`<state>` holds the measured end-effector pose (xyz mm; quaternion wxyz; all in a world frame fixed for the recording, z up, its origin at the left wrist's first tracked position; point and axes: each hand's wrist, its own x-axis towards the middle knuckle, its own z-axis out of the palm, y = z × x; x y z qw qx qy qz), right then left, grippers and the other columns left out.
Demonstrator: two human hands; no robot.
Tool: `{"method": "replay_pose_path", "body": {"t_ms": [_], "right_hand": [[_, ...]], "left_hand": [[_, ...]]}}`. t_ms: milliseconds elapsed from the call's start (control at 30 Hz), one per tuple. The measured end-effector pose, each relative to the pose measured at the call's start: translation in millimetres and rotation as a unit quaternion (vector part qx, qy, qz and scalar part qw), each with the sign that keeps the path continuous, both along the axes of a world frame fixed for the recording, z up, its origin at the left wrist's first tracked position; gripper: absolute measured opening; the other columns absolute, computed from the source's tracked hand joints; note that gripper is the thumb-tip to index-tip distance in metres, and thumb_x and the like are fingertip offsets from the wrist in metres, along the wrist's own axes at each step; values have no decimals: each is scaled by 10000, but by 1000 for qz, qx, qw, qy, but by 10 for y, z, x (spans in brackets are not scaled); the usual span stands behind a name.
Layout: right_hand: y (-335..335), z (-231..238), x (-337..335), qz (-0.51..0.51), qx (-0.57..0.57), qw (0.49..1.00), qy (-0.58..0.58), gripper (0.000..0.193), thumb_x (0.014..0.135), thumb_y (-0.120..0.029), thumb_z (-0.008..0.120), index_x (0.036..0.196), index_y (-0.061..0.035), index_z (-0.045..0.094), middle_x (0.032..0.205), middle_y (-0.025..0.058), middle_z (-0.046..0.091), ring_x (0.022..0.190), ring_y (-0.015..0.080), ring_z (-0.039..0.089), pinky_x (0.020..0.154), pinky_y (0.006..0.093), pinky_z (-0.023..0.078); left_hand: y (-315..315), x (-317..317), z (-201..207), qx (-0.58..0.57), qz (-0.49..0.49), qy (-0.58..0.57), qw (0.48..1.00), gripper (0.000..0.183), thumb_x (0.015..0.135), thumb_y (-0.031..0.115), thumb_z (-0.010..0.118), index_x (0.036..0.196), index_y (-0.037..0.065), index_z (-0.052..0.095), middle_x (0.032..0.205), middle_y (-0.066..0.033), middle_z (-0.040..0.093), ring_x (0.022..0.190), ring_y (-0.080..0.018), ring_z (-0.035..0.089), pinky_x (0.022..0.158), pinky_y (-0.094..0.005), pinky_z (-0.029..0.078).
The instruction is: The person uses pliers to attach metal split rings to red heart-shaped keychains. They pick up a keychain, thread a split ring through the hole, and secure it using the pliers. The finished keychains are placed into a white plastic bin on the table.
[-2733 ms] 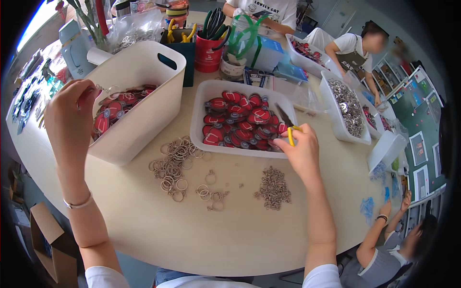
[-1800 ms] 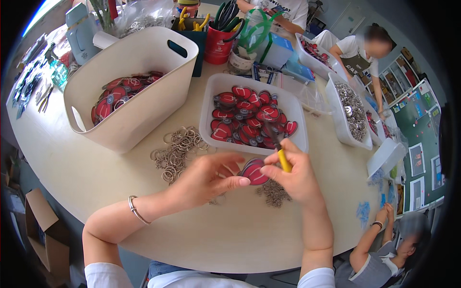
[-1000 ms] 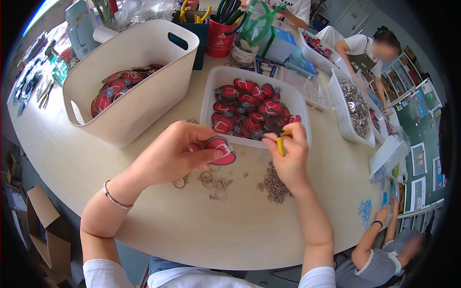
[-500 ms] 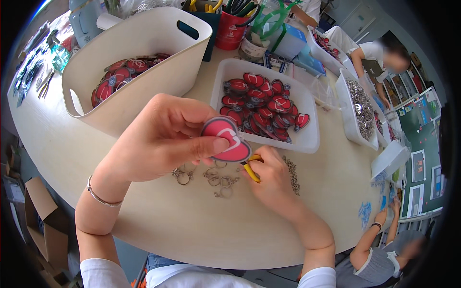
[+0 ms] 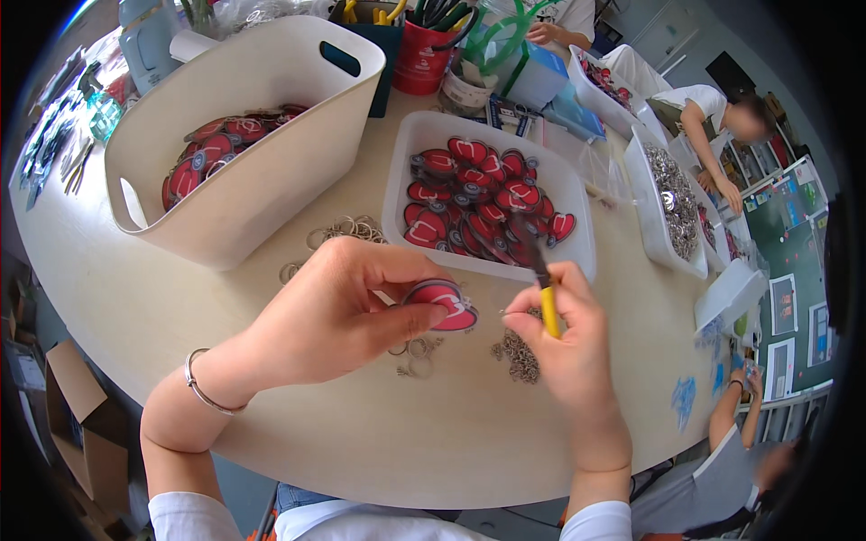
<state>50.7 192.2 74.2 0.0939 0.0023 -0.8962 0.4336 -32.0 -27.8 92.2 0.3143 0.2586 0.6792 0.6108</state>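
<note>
Between the thumb and fingers of my left hand is a red, dark-edged charm, tilted so its face shows at a slant. My right hand holds yellow-handled pliers with their dark jaws pointing up and away, blurred by motion. Its thumb and a finger pinch together over a heap of small metal links; a tiny bit of metal seems to show at their tips. Several key rings lie under the left hand, and more rings sit beyond it.
A white tray of red charms stands just beyond my hands. To its left is a tall cream bin with more charms. A tray of metal parts is at the right. Behind stands a red tool cup. Other people work around the table.
My right hand has moved right, away from the charm, and the pliers have swung to point upward. My left hand has lowered a little and tilted the charm flatter.
</note>
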Motion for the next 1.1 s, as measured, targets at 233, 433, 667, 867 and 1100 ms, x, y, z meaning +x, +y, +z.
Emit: {"method": "replay_pose_path", "body": {"t_ms": [233, 433, 667, 867, 1100], "right_hand": [[-36, 116, 102, 98, -81, 992, -29, 102, 794, -17, 708, 825, 16, 617, 910, 44, 465, 743, 145, 511, 642, 271, 445], [-39, 76, 75, 85, -68, 993, -43, 109, 792, -12, 708, 830, 27, 613, 904, 50, 470, 731, 154, 528, 645, 279, 452], [-59, 74, 70, 86, -40, 995, -40, 108, 781, -6, 711, 816, 28, 615, 891, 58, 480, 732, 174, 557, 645, 294, 469], [-68, 47, 70, 93, -7, 995, -38, 126, 742, 7, 727, 801, 26, 618, 884, 83, 501, 731, 218, 567, 629, 330, 475], [-75, 8, 87, 94, 65, 993, -8, 147, 719, -16, 744, 786, 18, 618, 893, 98, 506, 779, 257, 550, 663, 359, 455]], "left_hand": [[161, 122, -205, 9, -13, 14, 1000, 163, 850, -27, 631, 1009, -18, 665, 918, -57, 662, 788, -72, 604, 617, -191, 493], [184, 164, -211, 5, -19, 101, 995, 140, 826, -15, 654, 966, -14, 666, 859, -71, 657, 724, -113, 593, 591, -237, 464], [219, 194, -319, 19, 8, 267, 964, 123, 764, -15, 692, 884, 9, 677, 800, -95, 649, 701, -214, 606, 614, -297, 476], [230, 218, -364, 4, 33, 377, 926, 142, 705, -3, 728, 833, 25, 673, 795, -75, 657, 714, -239, 613, 610, -327, 487], [253, 245, -396, -34, 37, 460, 887, 178, 647, 23, 760, 798, 50, 670, 773, -52, 648, 685, -226, 586, 576, -330, 484]]}}
